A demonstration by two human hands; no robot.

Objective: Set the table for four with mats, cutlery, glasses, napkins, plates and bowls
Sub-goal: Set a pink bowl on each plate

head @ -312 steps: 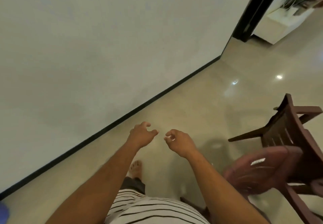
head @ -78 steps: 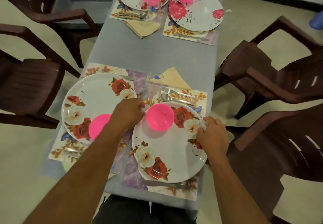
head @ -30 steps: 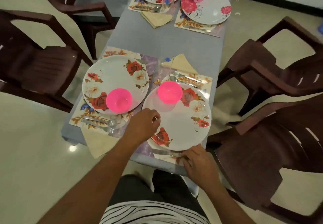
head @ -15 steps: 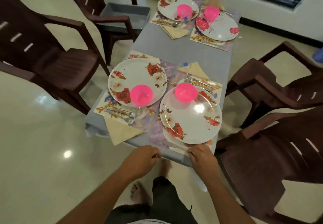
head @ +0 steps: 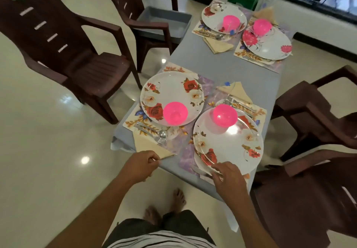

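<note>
left hand [head: 142,165] pinched the near corner of the beige napkin [head: 149,146], which overhung the table edge [head: 195,178]. right hand [head: 226,174] curled over the rim of the near plate [head: 228,143], fingertips at the knife [head: 199,171] beneath it. all four settings looked laid; likely final squaring. judged best: slide the napkin inboard without dragging the fork [head: 149,131] lying on it, and steady the plate so the pink bowl [head: 225,115] stays put.

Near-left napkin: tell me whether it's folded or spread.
Folded: the napkin lies as a flat triangle, its tip pinched by the left hand.
</note>
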